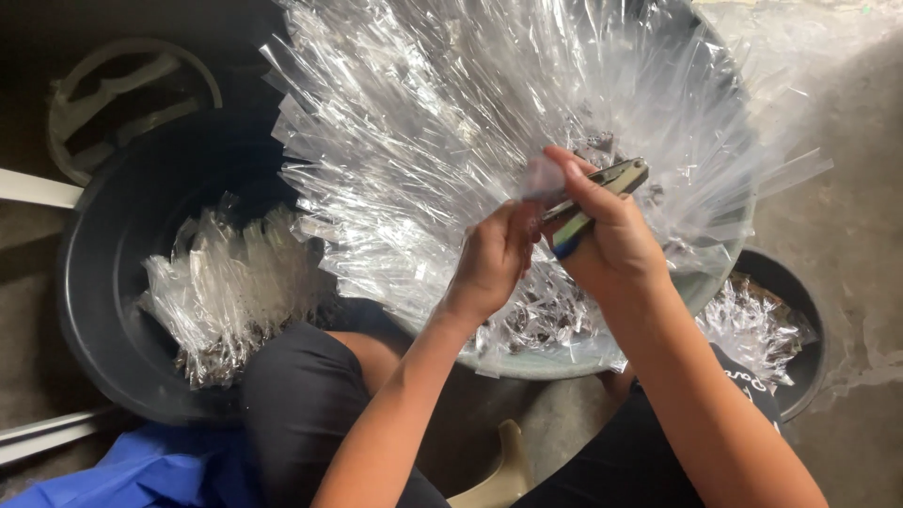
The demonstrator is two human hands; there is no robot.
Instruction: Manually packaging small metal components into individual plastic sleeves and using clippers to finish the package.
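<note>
- Right hand [607,235] is wrapped shut around a small stapler [602,188], thumb pressing on top, its nose pointing toward the far rim of the big basin [564,362].
- Left hand [494,259] is pinched closed on the mouth of one little clear bag [538,179], holding it right at the stapler's nose. Can't tell if the bag sits between the stapler's arms.
- That basin sits in front of the knees and is stuffed with a fan of clear bags [451,122], tops sticking up and out past the rim, dark stuff in the bottoms.
- My guess: these bags are feather-light, floppy and slick, so they'd slide around if grabbed by the film. Pinching the folded top looks like the sane place to hold.
- Black tub [103,282] at the left holds another bunch [226,292] of bags.
- Smaller black bowl [800,310] on the right has more, near its left edge.
- Concrete floor [847,216] under everything; something blue [150,470] at the bottom left corner.
</note>
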